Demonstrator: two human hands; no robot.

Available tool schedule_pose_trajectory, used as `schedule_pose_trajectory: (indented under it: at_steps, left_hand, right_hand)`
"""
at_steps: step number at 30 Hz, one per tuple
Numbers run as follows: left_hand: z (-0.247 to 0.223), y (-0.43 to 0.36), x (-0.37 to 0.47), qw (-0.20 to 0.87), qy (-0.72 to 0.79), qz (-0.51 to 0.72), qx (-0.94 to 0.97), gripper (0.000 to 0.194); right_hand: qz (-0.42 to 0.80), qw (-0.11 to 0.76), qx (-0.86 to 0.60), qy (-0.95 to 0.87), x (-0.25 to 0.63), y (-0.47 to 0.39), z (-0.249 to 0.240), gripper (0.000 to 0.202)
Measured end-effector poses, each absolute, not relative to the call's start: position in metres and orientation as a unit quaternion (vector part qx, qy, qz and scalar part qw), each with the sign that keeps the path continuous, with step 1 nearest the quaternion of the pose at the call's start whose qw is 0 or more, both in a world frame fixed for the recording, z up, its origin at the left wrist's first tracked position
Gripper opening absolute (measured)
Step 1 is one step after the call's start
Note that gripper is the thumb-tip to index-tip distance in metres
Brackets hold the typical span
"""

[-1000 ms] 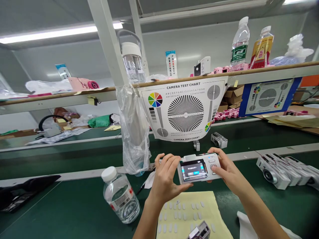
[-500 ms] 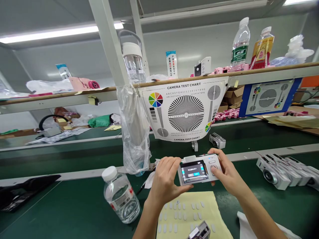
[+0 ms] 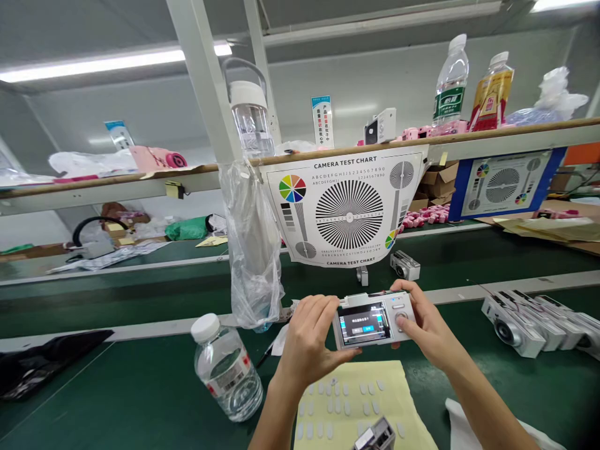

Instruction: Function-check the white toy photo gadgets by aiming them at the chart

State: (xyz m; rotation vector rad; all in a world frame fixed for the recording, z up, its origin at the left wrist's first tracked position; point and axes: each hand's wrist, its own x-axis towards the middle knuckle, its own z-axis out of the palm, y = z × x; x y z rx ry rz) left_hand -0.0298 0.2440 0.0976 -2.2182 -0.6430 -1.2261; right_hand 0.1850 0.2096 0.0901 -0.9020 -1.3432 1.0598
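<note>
Nearest to me, at the bottom, a small silver device (image 3: 375,434) sits at the lower edge of a yellow sheet (image 3: 398,387) dotted with rows of little grey pieces, and a white cloth (image 3: 462,425) lies to the right of the sheet. Above the sheet, the silver camera (image 3: 374,320) is held up between the two hands, its lit screen turned back toward the person. The left hand (image 3: 312,334) grips its left end, fingers along the top corner and thumb under the bottom edge. The right hand (image 3: 424,322) grips the other end, with the thumb on the round control beside the screen and fingers over the top.

Off to the left of the left hand, a clear bottle with a white cap (image 3: 227,369) leans on the green tabletop (image 3: 140,387). To the right of the right hand, a row of silver cameras (image 3: 534,322) lies side by side. A little beyond the held camera, two more silver cameras (image 3: 405,265) rest on the green belt (image 3: 450,253). Behind them a camera test chart (image 3: 349,209) hangs from the shelf (image 3: 469,142), which carries bottles and pink items.
</note>
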Motion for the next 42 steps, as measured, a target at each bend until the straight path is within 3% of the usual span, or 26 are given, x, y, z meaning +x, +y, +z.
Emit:
schedule_pose_trajectory:
  at_steps: [42]
  left_hand:
    - [0.0954, 0.241, -0.0299, 0.274, -0.234, -0.452, -0.816, 0.054]
  right_hand:
    - [0.417, 0.587, -0.385, -0.577, 0.1835, 0.2041, 0.0888, 0.033]
